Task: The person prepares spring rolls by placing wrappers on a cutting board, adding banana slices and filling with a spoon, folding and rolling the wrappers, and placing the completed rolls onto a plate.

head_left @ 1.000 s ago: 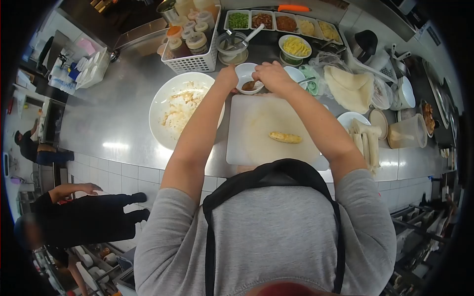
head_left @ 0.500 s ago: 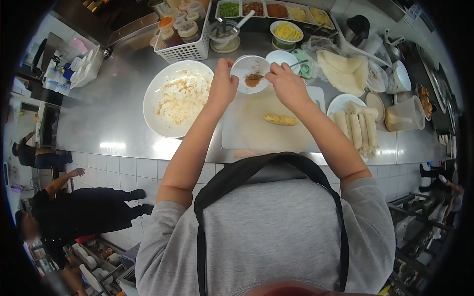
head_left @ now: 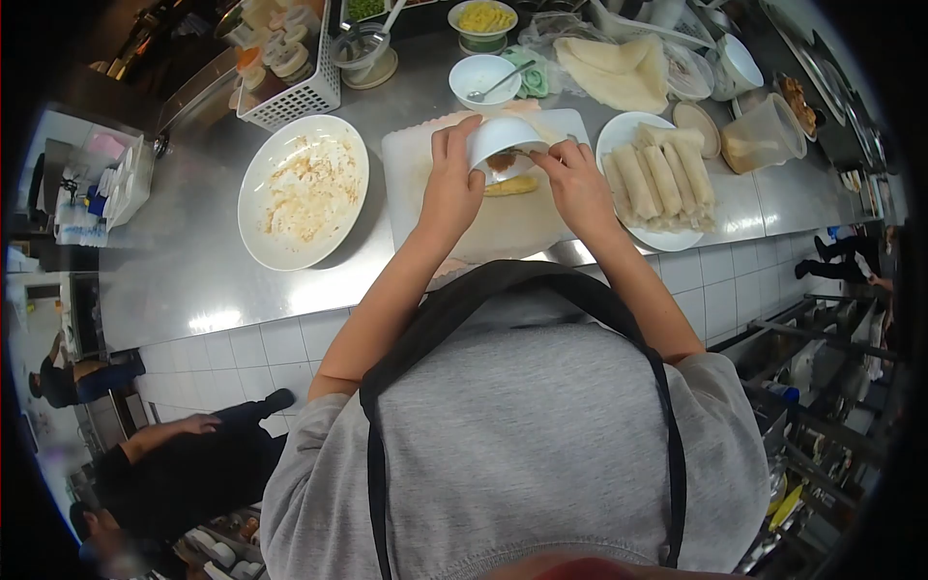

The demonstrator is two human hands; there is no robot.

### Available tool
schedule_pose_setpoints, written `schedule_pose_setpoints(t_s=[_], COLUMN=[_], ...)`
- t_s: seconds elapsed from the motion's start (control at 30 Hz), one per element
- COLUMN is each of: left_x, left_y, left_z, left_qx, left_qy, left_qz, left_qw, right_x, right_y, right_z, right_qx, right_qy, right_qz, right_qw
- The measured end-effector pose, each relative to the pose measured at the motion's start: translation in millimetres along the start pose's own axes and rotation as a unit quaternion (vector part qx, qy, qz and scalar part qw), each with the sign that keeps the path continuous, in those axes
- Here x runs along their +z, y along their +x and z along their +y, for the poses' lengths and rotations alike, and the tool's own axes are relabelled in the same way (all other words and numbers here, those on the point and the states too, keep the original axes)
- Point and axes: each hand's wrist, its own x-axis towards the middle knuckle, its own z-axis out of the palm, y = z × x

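Observation:
My left hand (head_left: 454, 179) is wrapped round the left side of a small white bowl (head_left: 505, 137), tilted toward me above the cutting board (head_left: 411, 193). Reddish-brown filling (head_left: 500, 162) shows inside the bowl. At the bowl's right edge, my right hand (head_left: 572, 174) is pinched on a spoon, most of which is hidden by the fingers and bowl. A yellow banana-like piece (head_left: 512, 186) lies on the board just below the bowl. To the right, a white plate (head_left: 667, 240) holds several pale rolled wrappers (head_left: 657, 179).
A large white dish (head_left: 304, 193) with food residue stands on the left. Behind are a bottle basket (head_left: 309, 97), a white bowl with a spoon (head_left: 483, 77), flat wrappers (head_left: 619, 72) and a plastic container (head_left: 764, 135). A co-worker (head_left: 193, 464) stands at the lower left.
Both hands have lifted the bowl and brought it nearer over the cutting board, tilting it above the yellow piece. The view has shifted too.

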Motion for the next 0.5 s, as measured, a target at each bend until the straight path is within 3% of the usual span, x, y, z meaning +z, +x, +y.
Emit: schedule_pose_setpoints(t_s=[0.2, 0.27, 0.37, 0.5], left_x=[7.8, 10.0, 11.9, 13.9], left_y=[-10.4, -11.7, -13.2, -16.5], left_z=[2.9, 3.2, 3.5, 0.4], left_qx=[0.022, 0.027, 0.034, 0.031], left_qy=[0.011, 0.004, 0.022, 0.015], left_qz=[-0.009, -0.003, 0.011, 0.023], left_qw=[1.0, 1.0, 0.999, 0.999], right_x=[3.6, 7.1, 10.6, 11.3], right_y=[-15.8, -17.3, -17.5, -25.3], right_z=[-0.8, -3.5, -4.1, -0.2], right_qx=[0.022, 0.032, 0.034, 0.014], right_qy=[0.06, 0.055, 0.055, 0.078], right_qz=[-0.01, 0.042, 0.045, 0.007], right_qw=[0.998, 0.997, 0.997, 0.997])
